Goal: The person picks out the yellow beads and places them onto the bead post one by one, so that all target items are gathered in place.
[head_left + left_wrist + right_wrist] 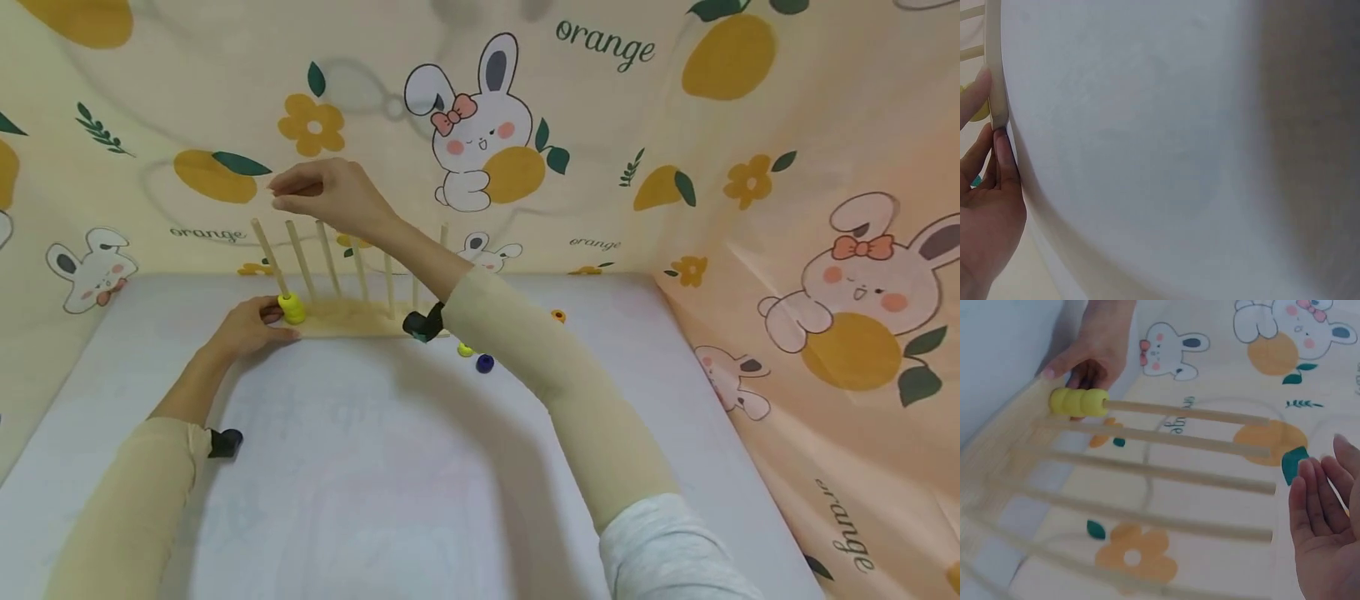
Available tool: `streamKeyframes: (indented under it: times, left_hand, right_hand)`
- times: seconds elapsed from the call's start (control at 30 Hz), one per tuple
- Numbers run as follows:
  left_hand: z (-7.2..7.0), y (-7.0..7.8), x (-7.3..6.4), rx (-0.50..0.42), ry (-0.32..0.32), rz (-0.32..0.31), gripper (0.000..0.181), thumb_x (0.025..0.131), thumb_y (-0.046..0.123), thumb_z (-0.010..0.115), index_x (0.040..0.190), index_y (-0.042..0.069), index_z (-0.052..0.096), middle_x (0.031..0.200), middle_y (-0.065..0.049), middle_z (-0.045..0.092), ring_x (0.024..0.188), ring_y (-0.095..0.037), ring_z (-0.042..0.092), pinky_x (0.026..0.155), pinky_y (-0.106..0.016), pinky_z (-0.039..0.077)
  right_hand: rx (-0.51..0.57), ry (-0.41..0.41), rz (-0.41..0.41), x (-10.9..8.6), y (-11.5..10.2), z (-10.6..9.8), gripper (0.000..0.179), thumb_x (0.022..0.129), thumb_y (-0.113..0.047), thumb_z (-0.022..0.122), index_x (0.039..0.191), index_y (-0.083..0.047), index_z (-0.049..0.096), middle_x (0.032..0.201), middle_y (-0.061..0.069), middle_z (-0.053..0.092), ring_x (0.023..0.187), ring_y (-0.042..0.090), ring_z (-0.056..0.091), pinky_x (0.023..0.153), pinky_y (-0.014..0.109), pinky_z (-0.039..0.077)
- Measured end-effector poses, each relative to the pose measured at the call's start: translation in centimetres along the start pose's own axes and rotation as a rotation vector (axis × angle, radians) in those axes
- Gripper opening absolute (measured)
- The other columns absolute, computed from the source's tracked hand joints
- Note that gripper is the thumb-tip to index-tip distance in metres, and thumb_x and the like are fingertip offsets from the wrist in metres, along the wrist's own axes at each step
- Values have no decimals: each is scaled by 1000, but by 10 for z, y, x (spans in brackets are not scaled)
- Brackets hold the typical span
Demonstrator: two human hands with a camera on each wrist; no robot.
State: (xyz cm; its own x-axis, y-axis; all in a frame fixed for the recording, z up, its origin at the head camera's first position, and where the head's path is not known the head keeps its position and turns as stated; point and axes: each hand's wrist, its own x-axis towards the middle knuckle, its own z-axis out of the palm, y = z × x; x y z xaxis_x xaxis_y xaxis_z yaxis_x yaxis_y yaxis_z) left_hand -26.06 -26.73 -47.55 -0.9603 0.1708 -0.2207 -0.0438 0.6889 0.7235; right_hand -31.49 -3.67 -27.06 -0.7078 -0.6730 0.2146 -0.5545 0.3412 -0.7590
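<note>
A wooden peg rack (352, 321) stands at the back left of the white table, with several upright rods. Three yellow beads (1079, 402) are stacked at the bottom of its leftmost rod (268, 257). My left hand (251, 327) grips the left end of the rack's base, the thumb along the front edge (995, 69) in the left wrist view. Above the tops of the left rods is my right hand (333, 196). Its fingers (1313, 500) are nearly straight, the thumb is apart from them, and nothing shows between them.
A yellow bead (466, 350) and a dark blue bead (485, 363) lie in front of the rack's right end, beside my right forearm. Farther right is an orange bead (558, 316). A printed cloth (600, 150) hangs close behind the rack.
</note>
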Motion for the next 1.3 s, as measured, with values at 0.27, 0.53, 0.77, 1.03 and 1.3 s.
streamKeyframes:
  times: [0.27, 0.53, 0.77, 1.03, 1.3]
  left_hand:
    - [1, -11, -9, 10, 1, 15, 91, 87, 31, 78, 147, -16, 28, 144, -36, 41, 132, -48, 43, 111, -57, 35]
    - [-4, -4, -3, 17, 3, 15, 91, 86, 30, 79, 147, -16, 28, 143, -36, 42, 131, -48, 43, 111, -58, 34]
    - [-5, 0, 1, 20, -13, 0, 92, 86, 32, 79, 147, -15, 28, 142, -36, 42, 131, -48, 42, 112, -58, 33]
    - [-3, 3, -1, 4, -19, -1, 92, 87, 31, 78, 148, -15, 27, 143, -36, 41, 131, -49, 40, 112, -59, 32]
    - [0, 3, 0, -17, -16, -8, 93, 87, 29, 79, 149, -14, 26, 145, -35, 40, 133, -48, 40, 112, -58, 32]
  right_hand:
    - [54, 30, -33, -30, 23, -7, 29, 92, -20, 72, 116, -4, 72, 109, -1, 74, 93, 2, 67, 85, 15, 53]
    - [54, 122, -23, -54, 42, -41, 27, 90, -18, 75, 112, -3, 74, 104, -1, 74, 91, 6, 69, 85, 19, 55]
    - [33, 185, -15, -81, 62, -65, 26, 89, -18, 76, 111, -4, 74, 104, 3, 74, 90, 10, 70, 84, 24, 57]
    - [13, 207, 42, -110, 86, -78, 26, 90, -21, 75, 110, -5, 74, 105, 3, 74, 91, 13, 70, 85, 25, 57]
    - [-17, 246, 86, -136, 107, -89, 24, 91, -19, 75, 112, -7, 74, 104, 3, 74, 89, 13, 70, 81, 26, 58]
